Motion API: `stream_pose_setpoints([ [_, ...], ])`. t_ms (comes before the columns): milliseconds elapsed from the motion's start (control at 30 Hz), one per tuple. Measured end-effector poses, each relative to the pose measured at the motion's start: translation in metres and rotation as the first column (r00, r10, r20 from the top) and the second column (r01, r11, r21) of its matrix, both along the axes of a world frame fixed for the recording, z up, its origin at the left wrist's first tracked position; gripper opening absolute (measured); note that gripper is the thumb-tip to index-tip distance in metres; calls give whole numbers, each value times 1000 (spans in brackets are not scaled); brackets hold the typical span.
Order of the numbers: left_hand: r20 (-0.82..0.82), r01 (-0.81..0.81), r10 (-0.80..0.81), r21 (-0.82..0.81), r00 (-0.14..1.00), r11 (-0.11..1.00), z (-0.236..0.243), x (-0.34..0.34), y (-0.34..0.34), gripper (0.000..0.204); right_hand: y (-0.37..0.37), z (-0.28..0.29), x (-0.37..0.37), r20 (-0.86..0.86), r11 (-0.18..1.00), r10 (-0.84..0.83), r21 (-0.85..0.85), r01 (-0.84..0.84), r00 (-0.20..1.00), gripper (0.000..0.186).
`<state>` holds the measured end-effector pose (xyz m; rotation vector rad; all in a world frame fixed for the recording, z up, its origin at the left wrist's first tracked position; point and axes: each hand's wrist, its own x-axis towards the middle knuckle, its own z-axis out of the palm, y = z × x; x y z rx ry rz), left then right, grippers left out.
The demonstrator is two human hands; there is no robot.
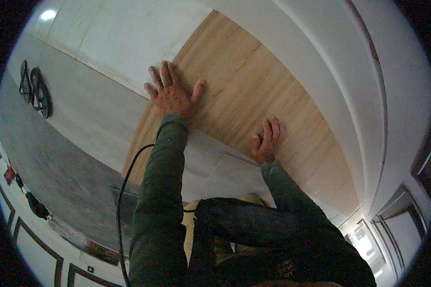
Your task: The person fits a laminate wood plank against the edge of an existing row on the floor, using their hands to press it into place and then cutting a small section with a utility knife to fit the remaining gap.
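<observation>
Wood-grain flooring planks (254, 76) run in a band along the base of a pale wall. My left hand (175, 95) lies on the planks' left edge, fingers spread, with some fingertips reaching over the pale surface beside it. It holds nothing. Lower and to the right, my right hand (268, 138) rests palm down on the wood near its inner edge, fingers stretched out and nothing in them. Both forearms are in dark green sleeves. Grey tiles (210, 160) show between my arms, bordering the wood.
Black flip-flops (40, 93) lie on the grey floor (81, 138) at the left. A black cable (122, 205) loops beside my left forearm. The white wall (321, 43) curves along the right. A bright doorway (364, 241) stands at the lower right.
</observation>
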<state>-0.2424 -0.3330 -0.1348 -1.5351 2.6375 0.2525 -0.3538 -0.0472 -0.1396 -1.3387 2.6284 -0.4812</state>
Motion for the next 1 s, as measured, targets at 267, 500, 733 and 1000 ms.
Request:
stream_pose_setpoints([
  [267, 13, -31, 30, 57, 999, 998, 1, 2, 1, 102, -84, 23, -31, 229, 999, 26, 25, -32, 973, 59],
  [500, -21, -27, 29, 73, 999, 997, 2, 2, 7, 104, -172, -4, -71, -49, 945, 326, -12, -327, 944, 64],
  [733, -20, -44, 47, 113, 999, 993, 2, 2, 10, 101, -169, -12, -72, -32, 949, 315, -21, -315, 949, 64],
  [1000, -1, -50, 51, 122, 999, 991, -2, 7, 10, 104, -171, -10, -69, 7, 956, 289, -55, -288, 957, 59],
])
